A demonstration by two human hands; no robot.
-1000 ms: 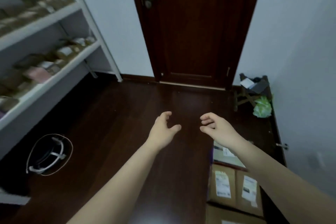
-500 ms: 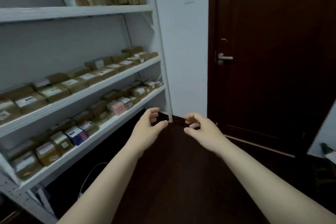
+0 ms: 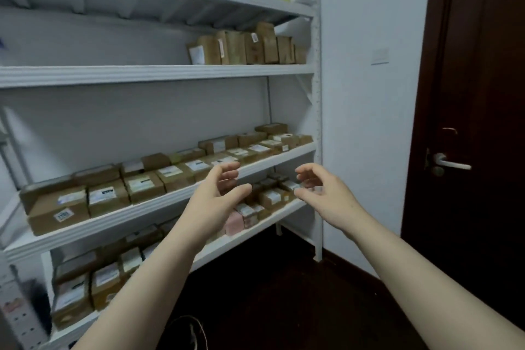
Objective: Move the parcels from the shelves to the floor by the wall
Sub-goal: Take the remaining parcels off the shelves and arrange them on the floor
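Reaching toward parcels [image 3: 142,185] on the shelves [image 3: 159,72] with left hand [image 3: 213,202] and right hand [image 3: 326,196]. Grips released, empty, spaced apart likely to clasp one.

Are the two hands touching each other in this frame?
Apart. The head view shows the left hand and right hand separated, with shelved parcels visible in the gap between them.

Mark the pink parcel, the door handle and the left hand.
pink parcel [image 3: 234,222], head view, front face.
door handle [image 3: 454,164], head view, middle of the lever.
left hand [image 3: 217,198], head view, middle of the hand.
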